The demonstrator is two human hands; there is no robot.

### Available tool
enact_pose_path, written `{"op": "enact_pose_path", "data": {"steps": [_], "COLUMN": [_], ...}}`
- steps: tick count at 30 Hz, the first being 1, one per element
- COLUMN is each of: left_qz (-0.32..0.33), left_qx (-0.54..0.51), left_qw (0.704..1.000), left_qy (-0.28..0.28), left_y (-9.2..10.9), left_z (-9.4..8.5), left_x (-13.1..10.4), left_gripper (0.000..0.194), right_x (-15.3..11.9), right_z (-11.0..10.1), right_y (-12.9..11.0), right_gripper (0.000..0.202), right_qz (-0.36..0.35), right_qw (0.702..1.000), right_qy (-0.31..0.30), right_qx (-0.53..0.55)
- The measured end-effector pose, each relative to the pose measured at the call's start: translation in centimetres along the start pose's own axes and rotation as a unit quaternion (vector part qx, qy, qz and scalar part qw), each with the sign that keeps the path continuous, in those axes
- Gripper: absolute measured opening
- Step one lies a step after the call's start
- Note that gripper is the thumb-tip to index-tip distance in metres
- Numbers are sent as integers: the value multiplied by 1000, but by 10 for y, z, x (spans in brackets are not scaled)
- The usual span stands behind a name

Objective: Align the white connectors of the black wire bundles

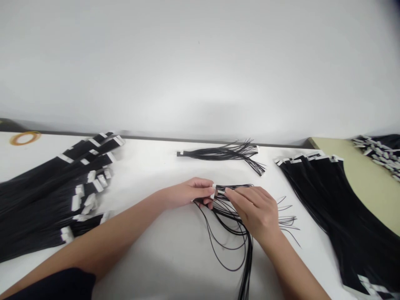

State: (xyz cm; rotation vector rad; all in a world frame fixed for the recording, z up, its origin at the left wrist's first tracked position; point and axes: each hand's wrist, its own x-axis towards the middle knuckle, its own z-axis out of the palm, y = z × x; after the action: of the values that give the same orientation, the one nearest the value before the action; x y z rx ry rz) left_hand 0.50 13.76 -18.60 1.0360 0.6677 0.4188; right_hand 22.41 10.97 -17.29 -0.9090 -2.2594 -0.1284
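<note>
Near the middle, my left hand is closed on a white connector, pinched between thumb and fingers. Black wires run from there to the right and hang down toward the bottom edge, some in loose loops. My right hand is closed around wires just right of the connector, with thumb and forefinger together close to it. Thin wire ends fan out past the right hand. Part of the bundle is hidden under the fingers.
A separate black wire bundle lies behind my hands. Stacks of black cables with white connectors lie at the left and right. An orange ring sits far left; more cables lie far right on a yellowish surface.
</note>
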Motion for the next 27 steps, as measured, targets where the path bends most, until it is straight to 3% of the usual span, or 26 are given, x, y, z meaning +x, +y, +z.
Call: {"op": "enact_pose_path", "data": {"steps": [5,12,15,17,21,24,27], "left_qz": [2,1,7,8,17,25,24], "left_qx": [-3,-27,-64,-110,-201,-247,-277], "left_qw": [1000,1000,998,994,976,964,955], "left_qy": [-2,-3,-2,17,81,96,100], "left_y": [-1,0,2,2,1,-1,-2], "left_z": [-1,-1,0,0,-2,-5,-5], "left_x": [0,0,-1,-1,0,3,5], "left_gripper": [29,31,30,29,28,27,26], "right_x": [1,4,7,8,7,5,7], "right_z": [0,3,1,-1,-7,-8,-7], "right_y": [0,-2,-3,-1,11,19,16], "right_gripper": [24,27,24,22,43,64,70], "right_qz": [5,15,70,158,391,512,579], "right_qw": [999,998,995,982,900,812,712], "right_qy": [-33,-27,3,43,63,7,-72], "right_qx": [11,49,74,99,182,281,391]}}
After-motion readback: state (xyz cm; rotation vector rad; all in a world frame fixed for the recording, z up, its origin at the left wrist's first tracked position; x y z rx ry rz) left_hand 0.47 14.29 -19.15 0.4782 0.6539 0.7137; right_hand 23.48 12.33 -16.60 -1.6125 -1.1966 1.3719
